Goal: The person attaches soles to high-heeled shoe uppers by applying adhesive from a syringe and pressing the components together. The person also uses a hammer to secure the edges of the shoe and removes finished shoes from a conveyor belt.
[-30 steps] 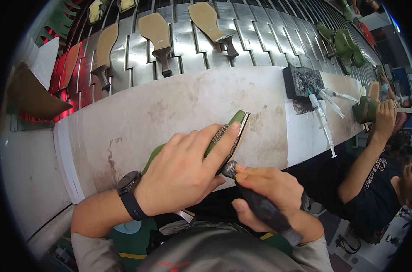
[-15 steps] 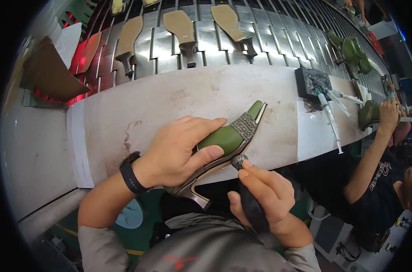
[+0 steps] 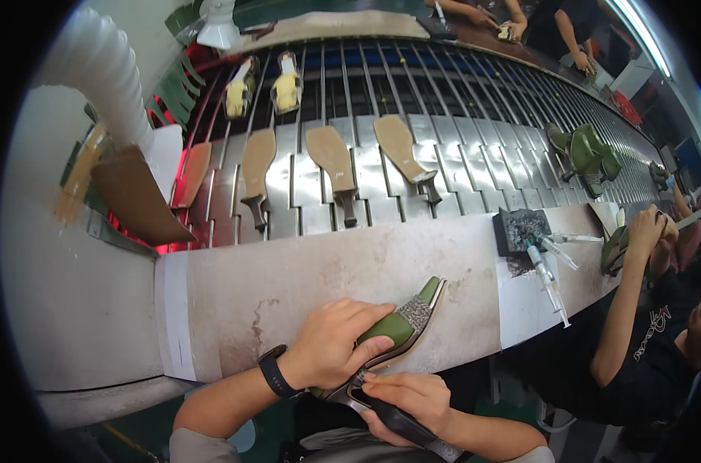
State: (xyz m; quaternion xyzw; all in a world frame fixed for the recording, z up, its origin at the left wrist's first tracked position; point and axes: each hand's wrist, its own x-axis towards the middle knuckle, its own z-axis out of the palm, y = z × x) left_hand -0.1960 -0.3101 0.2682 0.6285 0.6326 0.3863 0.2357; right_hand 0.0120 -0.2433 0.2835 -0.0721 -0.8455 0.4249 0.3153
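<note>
My left hand [image 3: 332,346] is closed around a green high-heeled shoe [image 3: 390,327] with a band of silvery, glittering trim across the front. The shoe lies tilted on its side over the near edge of the bench, its toe pointing away and to the right. My right hand [image 3: 413,403] grips a long dark tool [image 3: 403,424] with a rounded, greyish tip. That tip is at the underside of the shoe, near the arch and heel; whether it touches is hard to tell. My left palm and wrist hide part of the shoe's back.
The pale, stained bench [image 3: 234,301] runs across in front. At its right sit a black foam block [image 3: 520,229] and several syringes [image 3: 549,284]. Beyond, a slatted metal conveyor [image 3: 458,154] carries soles with heels [image 3: 331,158] and green shoes [image 3: 586,150]. A co-worker [image 3: 632,332] handles a shoe at right.
My view has tilted up, showing more of the conveyor. The right hand and the dark tool have moved along the sole toward the heel. My left hand still grips the shoe.
</note>
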